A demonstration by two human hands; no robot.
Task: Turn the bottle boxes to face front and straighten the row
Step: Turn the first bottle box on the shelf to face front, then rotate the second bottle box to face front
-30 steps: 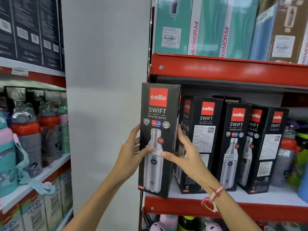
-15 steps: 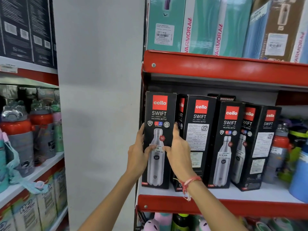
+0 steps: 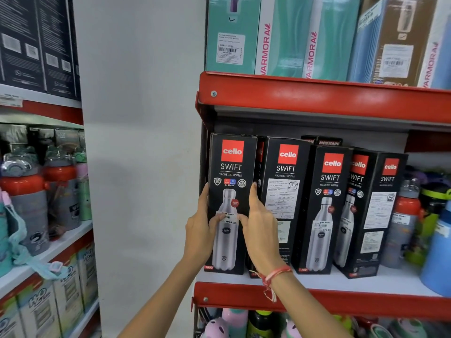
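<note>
Several black Cello Swift bottle boxes stand in a row on the red-edged shelf [image 3: 341,281]. The leftmost box [image 3: 231,167] stands upright at the shelf's left end with its bottle picture facing front. My left hand [image 3: 199,230] grips its left edge and my right hand [image 3: 258,228] grips its right edge, both thumbs lying on its front. The second box [image 3: 285,181] shows a text panel. The third box [image 3: 328,206] shows its front. The fourth box [image 3: 375,211] stands angled, with the picture face and a text side both visible.
Loose bottles [image 3: 405,215] stand at the right end of the same shelf. The upper red shelf edge [image 3: 317,98] hangs just above the box tops, carrying teal and brown boxes. A white pillar [image 3: 141,167] stands left; beyond it, shelves of bottles [image 3: 29,191].
The leftmost box, held out in front of the shelf a second ago, has moved back onto the shelf and stands at the left end of the row. Both hands stay on it.
</note>
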